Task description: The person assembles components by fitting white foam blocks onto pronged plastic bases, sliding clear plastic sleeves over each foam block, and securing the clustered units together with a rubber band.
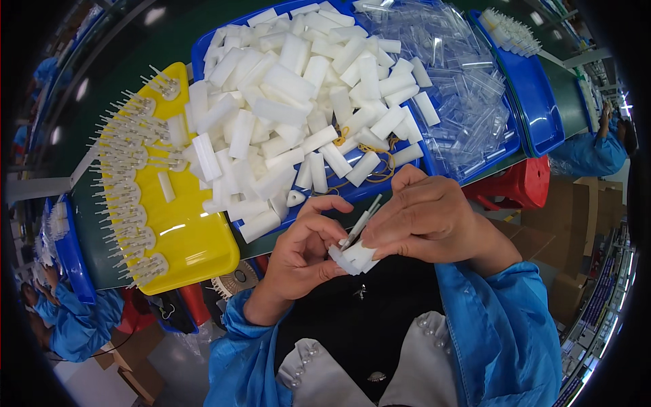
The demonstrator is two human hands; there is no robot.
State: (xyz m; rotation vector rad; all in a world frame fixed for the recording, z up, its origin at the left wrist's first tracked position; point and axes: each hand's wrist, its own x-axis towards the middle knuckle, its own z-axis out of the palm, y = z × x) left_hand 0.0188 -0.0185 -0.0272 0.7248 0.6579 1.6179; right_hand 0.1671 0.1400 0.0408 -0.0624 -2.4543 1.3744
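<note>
In the head view, a small white foam-like block [351, 259] sat between the left hand [308, 247] and the right hand [427, 220], before the wearer's chest. The left grip pinched its left side between thumb and fingers; the right grip pinched its right side. A slim, pale, rod-like strip [359, 225] rose from the block, its long axis slanting up and rightward, away from the wearer. The right fingers partly hid both pieces.

Just beyond the hands, thin tan bands [369, 154] lay looped among loose blocks.

On the green tabletop [91, 237], a blue plastic tray [198, 61] held heaped white oblong blocks [291, 81]; beside it, a second blue tray [517, 132] held clear plastic tubes [461, 88]. A yellow plastic tray [183, 227] carried white pin-studded clusters [125, 159] along its left side. At far right, a deep-blue tray [536, 91] held similar pinned pieces [510, 32].
</note>
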